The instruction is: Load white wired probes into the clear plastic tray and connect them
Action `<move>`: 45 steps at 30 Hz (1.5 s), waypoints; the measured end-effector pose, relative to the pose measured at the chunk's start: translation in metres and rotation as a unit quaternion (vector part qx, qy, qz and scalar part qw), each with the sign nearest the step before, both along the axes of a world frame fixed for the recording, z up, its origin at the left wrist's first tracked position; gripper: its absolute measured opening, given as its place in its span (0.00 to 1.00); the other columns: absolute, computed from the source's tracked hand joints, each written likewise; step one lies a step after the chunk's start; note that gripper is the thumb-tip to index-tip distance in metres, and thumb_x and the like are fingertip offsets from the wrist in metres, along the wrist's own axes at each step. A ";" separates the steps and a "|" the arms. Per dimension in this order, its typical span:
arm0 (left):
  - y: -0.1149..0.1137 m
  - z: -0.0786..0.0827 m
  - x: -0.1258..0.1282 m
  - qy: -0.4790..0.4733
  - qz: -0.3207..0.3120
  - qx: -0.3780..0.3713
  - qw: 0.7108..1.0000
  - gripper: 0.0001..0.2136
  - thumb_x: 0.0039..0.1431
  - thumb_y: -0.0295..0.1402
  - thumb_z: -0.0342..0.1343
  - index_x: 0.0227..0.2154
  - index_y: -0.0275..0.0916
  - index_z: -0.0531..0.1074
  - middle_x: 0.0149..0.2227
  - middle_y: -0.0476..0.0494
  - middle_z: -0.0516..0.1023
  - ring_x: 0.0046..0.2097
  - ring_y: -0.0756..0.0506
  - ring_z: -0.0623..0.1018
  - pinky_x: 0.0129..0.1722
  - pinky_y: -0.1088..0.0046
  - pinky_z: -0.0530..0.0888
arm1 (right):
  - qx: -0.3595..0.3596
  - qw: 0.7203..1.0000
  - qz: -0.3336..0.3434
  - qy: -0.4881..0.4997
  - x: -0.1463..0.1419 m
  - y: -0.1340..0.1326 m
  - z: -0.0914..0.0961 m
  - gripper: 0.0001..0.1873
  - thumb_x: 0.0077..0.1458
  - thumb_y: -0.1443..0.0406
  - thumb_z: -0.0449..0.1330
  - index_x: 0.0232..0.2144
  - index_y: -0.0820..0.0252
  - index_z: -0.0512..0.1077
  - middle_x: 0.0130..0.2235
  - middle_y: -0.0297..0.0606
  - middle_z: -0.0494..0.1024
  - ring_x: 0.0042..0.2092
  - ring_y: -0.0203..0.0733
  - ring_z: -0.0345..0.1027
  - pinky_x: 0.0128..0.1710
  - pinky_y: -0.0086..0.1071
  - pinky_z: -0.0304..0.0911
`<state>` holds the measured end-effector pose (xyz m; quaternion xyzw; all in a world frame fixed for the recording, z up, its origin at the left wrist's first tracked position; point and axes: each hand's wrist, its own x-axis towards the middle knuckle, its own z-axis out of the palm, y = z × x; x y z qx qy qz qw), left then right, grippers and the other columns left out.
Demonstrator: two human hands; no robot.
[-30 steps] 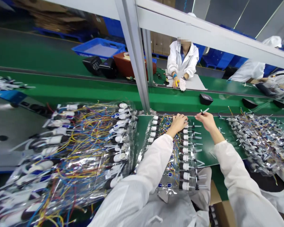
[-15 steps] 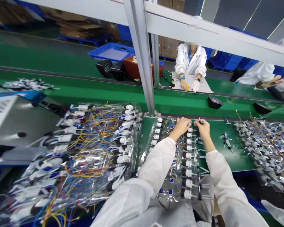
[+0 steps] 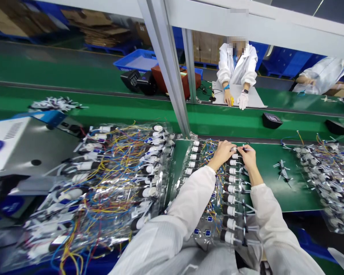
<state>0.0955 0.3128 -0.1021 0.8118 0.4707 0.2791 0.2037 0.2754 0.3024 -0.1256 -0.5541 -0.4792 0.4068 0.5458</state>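
Observation:
At the far end of a row of small black-and-white cylindrical motor-like units [image 3: 231, 179], my left hand [image 3: 223, 154] is closed around the white end of one unit [image 3: 234, 149]. My right hand [image 3: 249, 156] pinches a small dark fitting with a pale tail [image 3: 241, 148] right against that end. Whether the two parts are joined cannot be made out. The units lie on clear plastic film [image 3: 202, 240], with yellow, red and blue wires and small blue squares between two rows. Nearer units carry black connectors with white tubes on their right ends.
Several loose black-and-white fittings [image 3: 283, 172] lie on the green table [image 3: 271, 194] to the right. Bagged wired units are heaped left [image 3: 114, 183] and right [image 3: 326, 172]. A metal post [image 3: 172, 76] rises ahead. Across the belt sits a co-worker [image 3: 237, 68].
My right hand has brought the dark fitting closer to the white end of the unit in my left hand. The camera view has shifted slightly, moving the surroundings rightward.

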 end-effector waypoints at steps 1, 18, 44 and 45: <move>0.000 0.000 0.000 0.000 0.001 -0.003 1.000 0.12 0.67 0.36 0.61 0.51 0.43 0.80 0.50 0.43 0.84 0.55 0.40 0.74 0.58 0.58 0.65 | 0.000 1.000 0.003 0.008 0.000 0.000 0.000 0.19 0.44 0.51 0.75 0.30 0.57 0.76 0.33 0.36 0.80 0.36 0.43 0.72 0.43 0.38 0.69; -0.002 0.001 0.004 0.002 0.012 -0.002 1.000 0.12 0.66 0.33 0.60 0.50 0.43 0.81 0.48 0.42 0.84 0.54 0.39 0.74 0.56 0.58 0.66 | 0.031 0.998 0.004 -0.052 -0.002 0.002 -0.005 0.15 0.50 0.53 0.71 0.29 0.57 0.75 0.31 0.34 0.78 0.33 0.40 0.69 0.37 0.34 0.64; 0.008 -0.018 0.009 -0.058 0.009 0.037 0.998 0.12 0.63 0.28 0.62 0.49 0.39 0.82 0.45 0.41 0.85 0.50 0.40 0.75 0.55 0.62 0.71 | 0.086 0.975 0.019 -0.205 -0.001 0.010 0.004 0.12 0.53 0.56 0.65 0.30 0.57 0.72 0.31 0.35 0.78 0.34 0.41 0.70 0.40 0.34 0.66; 0.008 -0.019 0.008 -0.060 0.006 0.032 0.998 0.13 0.63 0.28 0.63 0.49 0.39 0.82 0.46 0.41 0.85 0.50 0.41 0.75 0.55 0.62 0.71 | 0.084 0.973 0.029 -0.212 -0.002 0.011 0.006 0.12 0.54 0.55 0.65 0.30 0.57 0.72 0.31 0.35 0.78 0.34 0.41 0.70 0.39 0.34 0.65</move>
